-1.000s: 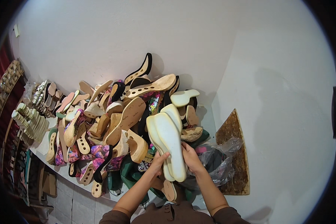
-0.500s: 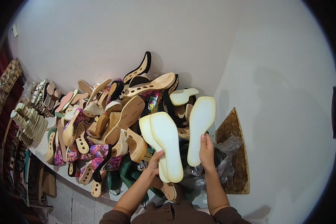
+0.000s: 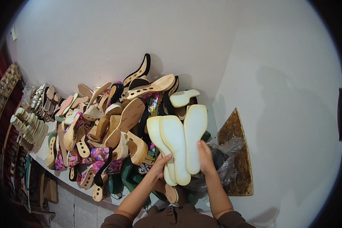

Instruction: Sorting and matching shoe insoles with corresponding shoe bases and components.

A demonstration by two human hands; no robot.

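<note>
My left hand [image 3: 160, 166] is closed on the lower left edge of two overlapping white insoles [image 3: 173, 146] with yellowish rims; its thumb lies across their face. A single insole [image 3: 195, 136] of the same kind is held by its right edge in my right hand [image 3: 205, 156]. It now sits against the right side of the pair, fanned out beside it. The fingers behind the insoles are hidden. Another white insole [image 3: 183, 98] rests on the pile just beyond them.
Left of my hands a large heap of wooden sandal soles [image 3: 127, 121] and floral sandals covers the table [image 3: 38, 154]. Stacked striped pieces [image 3: 30, 127] stand at the far left. On the right are a crumpled clear plastic bag [image 3: 228, 152] and a worn brown board [image 3: 239, 163].
My right hand has moved left and slightly down, bringing its insole from apart to touching the pair. My left hand keeps its hold, its insoles almost unmoved.
</note>
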